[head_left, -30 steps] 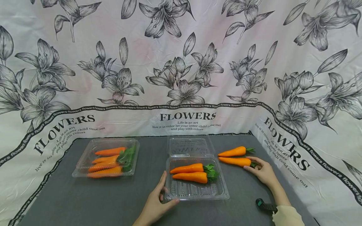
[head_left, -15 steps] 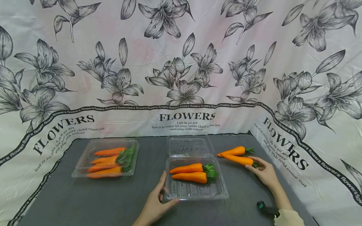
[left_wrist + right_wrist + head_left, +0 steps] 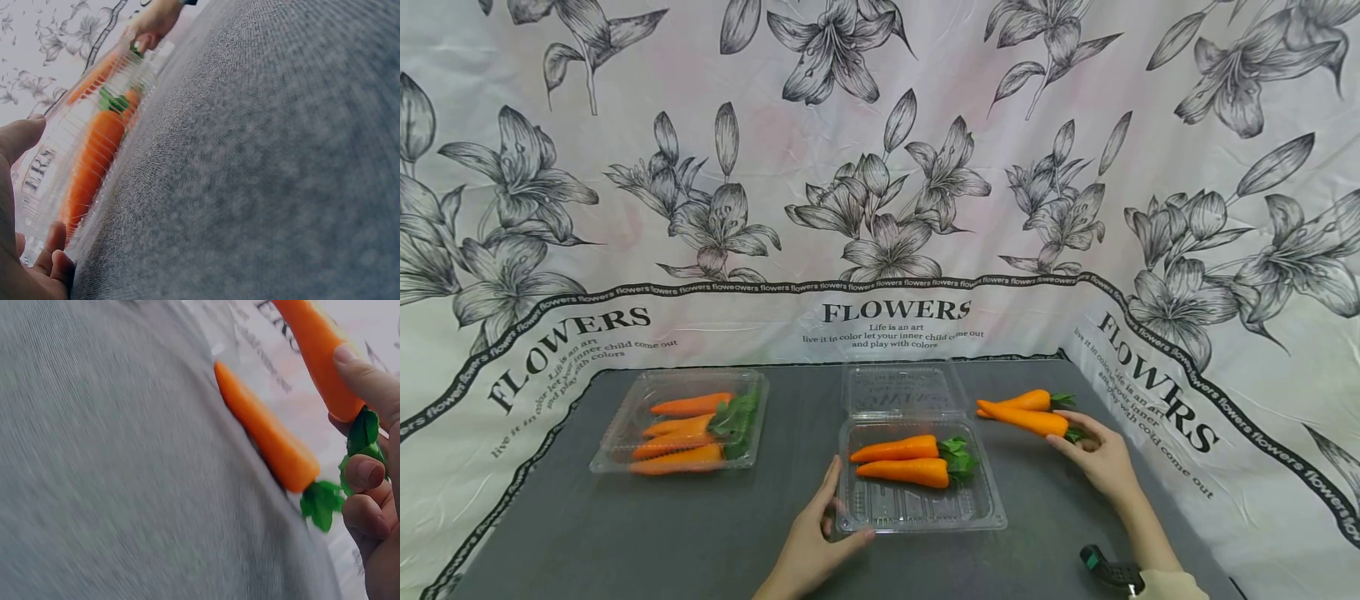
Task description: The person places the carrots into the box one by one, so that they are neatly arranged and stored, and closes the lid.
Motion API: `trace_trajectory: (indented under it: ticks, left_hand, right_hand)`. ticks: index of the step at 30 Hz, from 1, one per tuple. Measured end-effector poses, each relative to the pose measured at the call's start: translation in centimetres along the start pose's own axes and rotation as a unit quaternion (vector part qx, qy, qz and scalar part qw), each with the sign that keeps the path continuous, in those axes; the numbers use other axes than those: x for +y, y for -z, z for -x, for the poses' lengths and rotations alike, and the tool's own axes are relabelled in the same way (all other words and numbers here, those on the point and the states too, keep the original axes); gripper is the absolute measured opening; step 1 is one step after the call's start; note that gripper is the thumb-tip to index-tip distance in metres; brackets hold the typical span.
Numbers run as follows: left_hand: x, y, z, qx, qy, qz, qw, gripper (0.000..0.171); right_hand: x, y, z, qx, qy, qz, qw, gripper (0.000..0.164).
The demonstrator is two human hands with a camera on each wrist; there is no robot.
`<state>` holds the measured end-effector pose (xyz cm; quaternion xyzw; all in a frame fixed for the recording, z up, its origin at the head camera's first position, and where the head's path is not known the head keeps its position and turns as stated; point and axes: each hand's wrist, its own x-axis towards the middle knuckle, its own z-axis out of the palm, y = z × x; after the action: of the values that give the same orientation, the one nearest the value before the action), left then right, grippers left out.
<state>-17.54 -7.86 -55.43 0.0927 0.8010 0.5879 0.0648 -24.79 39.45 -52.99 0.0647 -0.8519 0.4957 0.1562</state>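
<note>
My right hand [image 3: 1101, 458] pinches a carrot [image 3: 1026, 419] near its leafy end, thumb on one side and fingers on the other. In the right wrist view that carrot [image 3: 322, 359] is raised off the grey surface, its tip pointing away from the hand. A second carrot [image 3: 269, 437] lies just beyond it on the table. At the centre stands a clear plastic clamshell box [image 3: 917, 527], lid folded back. Two carrots [image 3: 902, 472] lie inside, leaves to the right. My left hand [image 3: 812, 533] rests at the box's front left corner, fingers along its side, thumb at the front rim.
A closed clear box [image 3: 625, 425] holding several carrots sits on the left of the grey table [image 3: 700, 533]. A flower-printed cloth [image 3: 895, 342] hangs behind and along the sides. My right wrist wears a black strap device [image 3: 1105, 568].
My right hand has lifted the nearer right carrot off the table; it now overlaps the far carrot in the head view. My left hand and the boxes stay put.
</note>
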Motion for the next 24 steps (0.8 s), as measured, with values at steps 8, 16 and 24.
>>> trace_trajectory:
  ticks: [8,16,24]
  left_hand:
    - [-0.1,0.0,0.0,0.000,-0.003,0.011,0.9999,0.113]
    - [-0.2,0.0,0.0,-0.001,-0.005,0.016,0.9999,0.114]
    - [-0.1,-0.1,0.0,-0.001,0.002,0.009,1.0000,0.113]
  right_hand:
    - [-2.5,-1.5,0.2,0.006,0.024,-0.009,1.000,0.041]
    - [-5.4,-3.4,1.3,0.001,0.062,-0.027,0.998,0.042]
    - [-7.5,-5.6,2.4,-0.027,0.049,-0.021,0.998,0.043]
